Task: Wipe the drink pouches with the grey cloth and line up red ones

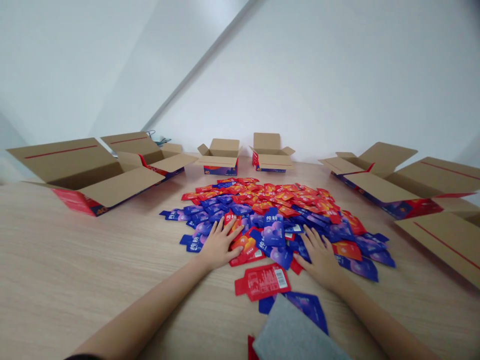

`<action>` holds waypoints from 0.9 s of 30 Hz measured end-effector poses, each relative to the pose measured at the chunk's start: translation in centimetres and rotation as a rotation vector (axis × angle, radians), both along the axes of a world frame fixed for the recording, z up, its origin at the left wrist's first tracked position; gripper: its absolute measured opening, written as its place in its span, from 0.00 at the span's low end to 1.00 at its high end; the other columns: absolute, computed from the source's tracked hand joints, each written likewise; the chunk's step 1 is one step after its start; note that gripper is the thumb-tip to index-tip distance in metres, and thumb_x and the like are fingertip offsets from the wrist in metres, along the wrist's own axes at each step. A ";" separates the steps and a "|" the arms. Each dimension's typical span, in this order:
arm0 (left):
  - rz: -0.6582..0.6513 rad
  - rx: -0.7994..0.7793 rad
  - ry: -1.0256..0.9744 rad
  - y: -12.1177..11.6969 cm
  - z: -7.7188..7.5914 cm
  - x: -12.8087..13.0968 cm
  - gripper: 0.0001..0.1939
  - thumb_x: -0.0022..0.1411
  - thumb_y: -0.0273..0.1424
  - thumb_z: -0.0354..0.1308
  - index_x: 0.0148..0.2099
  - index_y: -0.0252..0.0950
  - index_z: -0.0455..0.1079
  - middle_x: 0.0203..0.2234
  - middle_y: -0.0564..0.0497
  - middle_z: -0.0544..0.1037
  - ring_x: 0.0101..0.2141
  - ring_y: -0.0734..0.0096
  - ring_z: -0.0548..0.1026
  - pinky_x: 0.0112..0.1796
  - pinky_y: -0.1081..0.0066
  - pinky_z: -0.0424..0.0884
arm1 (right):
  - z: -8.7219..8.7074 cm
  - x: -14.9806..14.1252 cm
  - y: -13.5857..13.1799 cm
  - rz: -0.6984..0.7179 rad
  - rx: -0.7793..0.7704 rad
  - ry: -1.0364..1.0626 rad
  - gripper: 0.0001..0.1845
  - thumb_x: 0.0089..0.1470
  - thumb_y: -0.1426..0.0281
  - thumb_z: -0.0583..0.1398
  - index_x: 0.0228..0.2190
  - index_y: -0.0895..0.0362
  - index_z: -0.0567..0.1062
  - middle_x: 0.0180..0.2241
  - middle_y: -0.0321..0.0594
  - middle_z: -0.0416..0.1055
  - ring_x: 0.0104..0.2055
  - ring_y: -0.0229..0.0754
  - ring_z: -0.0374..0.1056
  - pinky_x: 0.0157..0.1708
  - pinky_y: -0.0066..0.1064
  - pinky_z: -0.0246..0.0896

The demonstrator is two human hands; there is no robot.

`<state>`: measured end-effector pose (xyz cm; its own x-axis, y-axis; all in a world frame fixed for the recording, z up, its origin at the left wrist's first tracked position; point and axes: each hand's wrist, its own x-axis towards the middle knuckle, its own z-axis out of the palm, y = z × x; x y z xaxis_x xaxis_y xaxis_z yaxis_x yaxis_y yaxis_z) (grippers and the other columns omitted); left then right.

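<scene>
Red and purple-blue spouted pouches lie in a wide heap before me. My left hand [219, 245] rests flat on the heap's near left edge with fingers spread, touching a red pouch [245, 248]. On the near right side my right hand [318, 255] lies with its fingers apart, over blue pouches. Between the hands a blue pouch [273, 229] faces up on top of the heap. Closer to me is a red pouch showing its barcode side [264, 281], and below that a blue pouch [309, 307], partly covered by a grey flat-faced object [296, 332].
Opened cardboard boxes ring the heap: a large box at left [86, 180] with another behind it, two small boxes at the back [221, 155] [272, 152], and several at right [405, 187]. All stand on a wood-grain table [75, 270]. A white wall rises behind.
</scene>
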<state>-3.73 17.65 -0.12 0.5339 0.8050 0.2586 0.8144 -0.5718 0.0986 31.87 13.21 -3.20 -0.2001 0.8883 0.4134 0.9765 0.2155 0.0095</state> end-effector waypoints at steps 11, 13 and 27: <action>-0.215 -0.032 0.037 -0.4 -0.4 2.0 0.40 0.59 0.47 0.57 0.69 0.52 0.45 0.68 0.48 0.48 0.66 0.43 0.39 0.61 0.40 0.40 | -1.2 -1.2 -0.3 0.086 -0.093 -0.033 0.40 0.52 0.46 0.55 0.62 0.51 0.61 0.65 0.46 0.53 0.67 0.65 0.40 0.60 0.57 0.44; -0.198 -0.026 0.025 0.6 -0.3 2.6 0.39 0.60 0.47 0.56 0.69 0.50 0.46 0.67 0.46 0.51 0.66 0.43 0.40 0.60 0.40 0.40 | -0.8 -1.6 1.1 0.054 -0.105 -0.022 0.39 0.53 0.48 0.55 0.61 0.53 0.62 0.64 0.48 0.54 0.67 0.65 0.41 0.60 0.57 0.45; -0.291 -0.026 0.050 -2.5 -0.1 4.5 0.23 0.66 0.38 0.51 0.62 0.48 0.62 0.67 0.51 0.51 0.66 0.49 0.42 0.60 0.39 0.42 | 2.1 -5.5 -1.6 0.331 -0.328 0.078 0.30 0.65 0.59 0.44 0.66 0.46 0.47 0.69 0.39 0.38 0.69 0.47 0.36 0.64 0.52 0.37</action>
